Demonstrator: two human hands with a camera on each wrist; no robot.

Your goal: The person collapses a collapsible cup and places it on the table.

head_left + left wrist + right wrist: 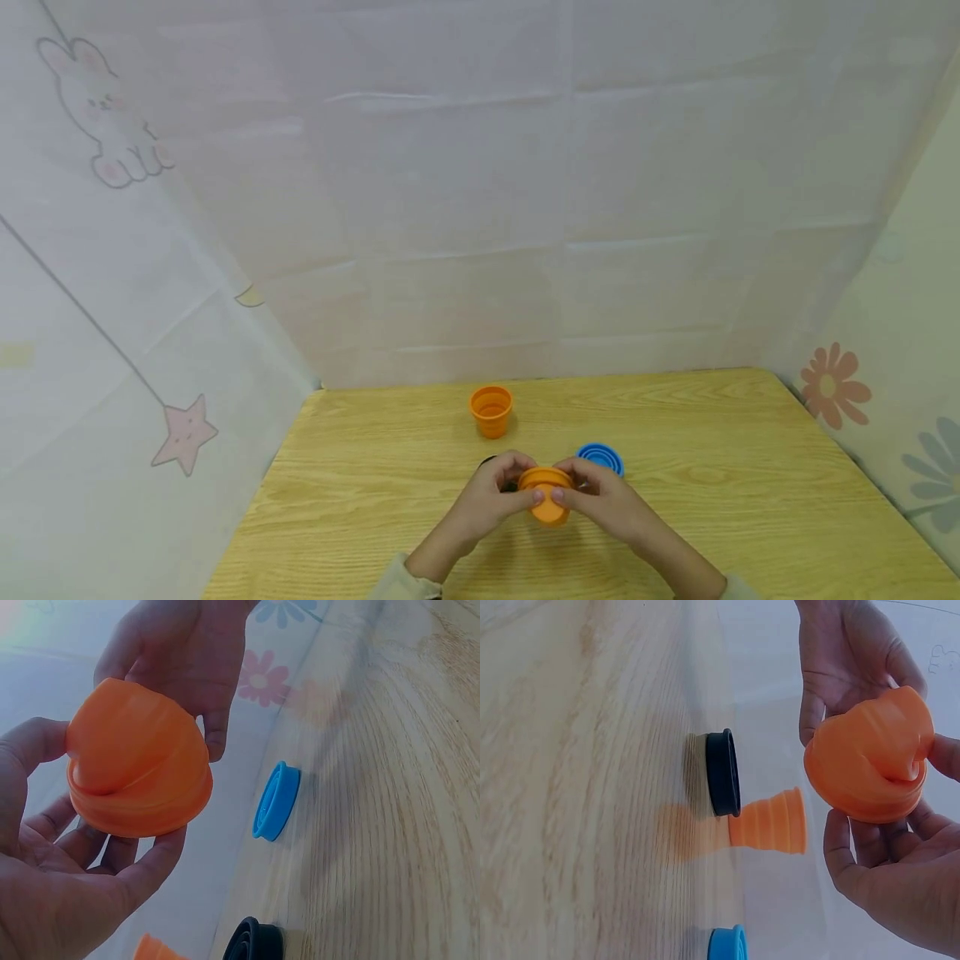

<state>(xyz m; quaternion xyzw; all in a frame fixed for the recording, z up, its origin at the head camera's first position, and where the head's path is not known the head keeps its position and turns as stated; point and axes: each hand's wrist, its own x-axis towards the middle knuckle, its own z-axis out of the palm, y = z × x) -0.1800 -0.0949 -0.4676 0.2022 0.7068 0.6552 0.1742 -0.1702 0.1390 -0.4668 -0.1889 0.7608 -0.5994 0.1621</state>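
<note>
Both hands hold one orange collapsible cup [551, 510] above the near part of the table. My left hand [487, 497] grips its left side, and my right hand [609, 502] grips the right. Both thumbs press on its base, which faces me, while the other fingers curl behind the rim. In the left wrist view the orange cup [142, 750] is partly squashed, its soft wall folded and bulging. A dent shows beside the right thumb on the cup [877, 761] in the right wrist view.
A second orange cup [491, 412], extended, stands upright farther back. A blue collapsed cup [600, 457] lies beyond my right hand. A black collapsed cup [722, 772] sits on the wooden table [360, 467], mostly hidden behind my left hand in the head view. Cloth-covered walls [450, 208] enclose the table.
</note>
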